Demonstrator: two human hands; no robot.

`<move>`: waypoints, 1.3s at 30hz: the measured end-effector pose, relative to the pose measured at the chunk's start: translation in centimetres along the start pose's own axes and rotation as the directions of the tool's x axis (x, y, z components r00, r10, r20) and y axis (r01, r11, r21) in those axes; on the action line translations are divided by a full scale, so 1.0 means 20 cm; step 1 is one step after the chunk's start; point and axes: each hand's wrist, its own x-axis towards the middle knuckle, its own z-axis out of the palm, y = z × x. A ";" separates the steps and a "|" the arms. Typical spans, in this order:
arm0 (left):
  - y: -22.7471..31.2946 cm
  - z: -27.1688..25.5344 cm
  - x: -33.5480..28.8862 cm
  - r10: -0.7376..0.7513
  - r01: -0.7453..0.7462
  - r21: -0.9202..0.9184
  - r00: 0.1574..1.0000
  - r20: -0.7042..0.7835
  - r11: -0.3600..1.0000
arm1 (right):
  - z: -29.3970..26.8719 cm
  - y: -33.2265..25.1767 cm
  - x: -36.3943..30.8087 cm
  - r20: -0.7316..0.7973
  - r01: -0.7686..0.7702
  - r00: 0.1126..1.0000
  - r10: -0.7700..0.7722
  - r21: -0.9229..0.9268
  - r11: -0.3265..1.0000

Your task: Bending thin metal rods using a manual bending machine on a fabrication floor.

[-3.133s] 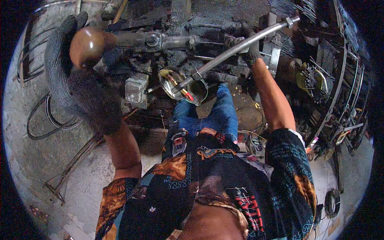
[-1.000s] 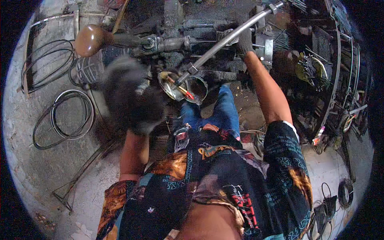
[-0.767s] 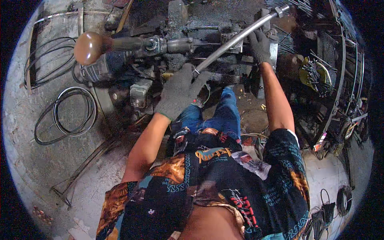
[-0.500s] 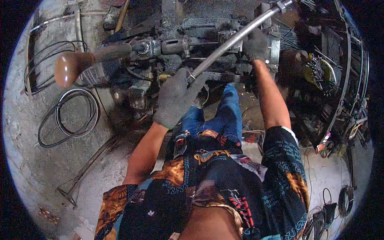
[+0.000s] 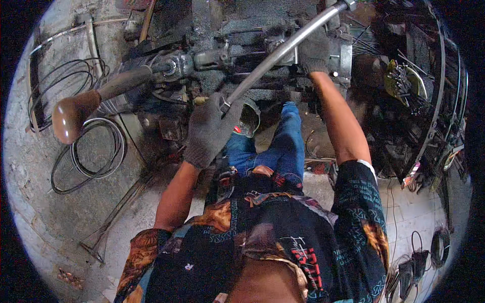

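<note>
One steel bar (image 5: pixel 284 51) being worked, likely; left hand (image 5: pixel 208 130), fingers clamped round its lower end; right hand (image 5: pixel 314 53), fingers hidden, can't tell. Next move needs steady left grip.

Lever (image 5: pixel 126 83) left of rod (image 5: pixel 283 50), cable coil (image 5: pixel 123 144) on floor (image 5: pixel 96 207)

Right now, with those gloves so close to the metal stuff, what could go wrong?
1. The left hand in a dark grey knitted glove holds the near end of a long, round silver metal bar; its grip might slip.
2. The right hand in a matching knitted glove is among dark, grimy metal machine parts, so it could get pinched or snag.
3. The shiny, rounded brown knob sticks out at the left; someone might bump it.
</note>
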 end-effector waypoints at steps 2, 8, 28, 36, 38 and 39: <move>0.01 0.01 -0.01 -0.095 0.094 -0.059 0.995 -0.018 0.994 | 0.00 0.00 0.00 -0.069 0.010 0.998 -0.006 0.061 0.998; -0.01 0.00 0.00 -0.061 0.060 -0.027 0.998 -0.004 0.998 | -0.01 0.00 -0.01 -0.074 -0.060 0.995 0.066 0.073 0.996; -0.03 -0.01 0.02 -0.187 0.205 -0.122 0.971 0.147 0.971 | 0.23 -0.02 0.06 0.495 -0.475 0.791 0.359 0.867 -0.150; -0.03 -0.01 0.05 -0.330 0.389 -0.215 0.906 0.265 0.896 | 0.31 0.03 0.04 0.036 -0.143 0.989 0.147 0.540 0.829; -0.04 0.00 0.05 -0.304 0.365 -0.234 0.917 0.259 0.901 | 0.28 0.02 0.03 0.041 -0.131 0.991 0.129 0.534 0.835; -0.05 0.00 0.04 -0.301 0.364 -0.240 0.917 0.260 0.900 | 0.27 0.02 0.03 0.002 -0.081 0.995 0.097 0.562 0.823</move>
